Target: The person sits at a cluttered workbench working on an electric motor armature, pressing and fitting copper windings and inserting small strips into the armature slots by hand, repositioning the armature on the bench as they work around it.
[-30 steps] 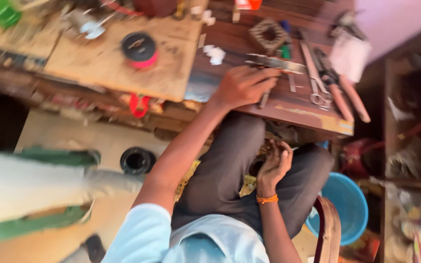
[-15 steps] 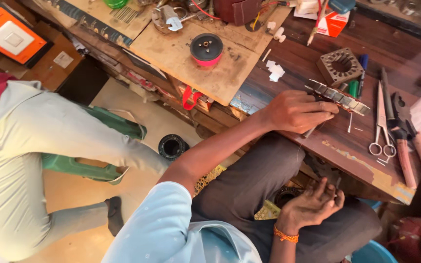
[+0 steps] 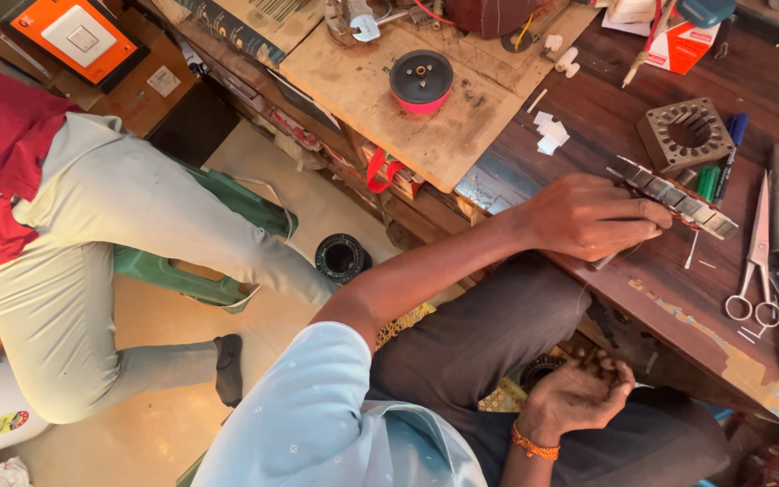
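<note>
Nearest, the right hand [image 3: 579,397] lies palm-up in the lap, fingers loosely curled, holding nothing I can make out. Up on the dark wooden bench [image 3: 678,298] the left hand [image 3: 588,216] presses down on a long metal strip [image 3: 678,196], fingers pinching its near edge. Beyond it sit scissors [image 3: 755,261], a square slotted block [image 3: 685,135] and a red-black reel [image 3: 421,81].

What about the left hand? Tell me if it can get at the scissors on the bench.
Probably yes. The left hand rests on the bench at the metal strip, and the scissors lie flat just beyond, uncovered, with only bare wood between.
</note>
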The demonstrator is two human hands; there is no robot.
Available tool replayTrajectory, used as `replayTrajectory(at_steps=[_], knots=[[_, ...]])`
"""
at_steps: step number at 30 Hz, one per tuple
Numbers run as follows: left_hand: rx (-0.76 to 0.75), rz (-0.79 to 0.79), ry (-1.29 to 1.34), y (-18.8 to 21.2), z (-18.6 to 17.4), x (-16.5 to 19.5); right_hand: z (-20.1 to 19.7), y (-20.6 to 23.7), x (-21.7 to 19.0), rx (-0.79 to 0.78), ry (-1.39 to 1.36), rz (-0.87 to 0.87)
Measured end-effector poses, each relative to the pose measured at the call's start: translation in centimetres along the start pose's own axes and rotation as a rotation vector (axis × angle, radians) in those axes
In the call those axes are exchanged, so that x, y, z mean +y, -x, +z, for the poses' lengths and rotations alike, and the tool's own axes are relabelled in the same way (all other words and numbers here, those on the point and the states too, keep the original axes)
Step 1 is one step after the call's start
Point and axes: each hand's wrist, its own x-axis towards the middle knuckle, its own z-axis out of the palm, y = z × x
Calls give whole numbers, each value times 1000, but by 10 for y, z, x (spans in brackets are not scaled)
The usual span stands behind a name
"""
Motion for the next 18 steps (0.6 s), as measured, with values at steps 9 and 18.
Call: replayTrajectory(at_steps=[9, 18], knots=[[5, -25, 35, 8, -7, -3, -4, 10, 11, -71, -37, -23], [-12, -50, 65, 11, -18, -10, 24, 22, 13, -119, 134, -182]])
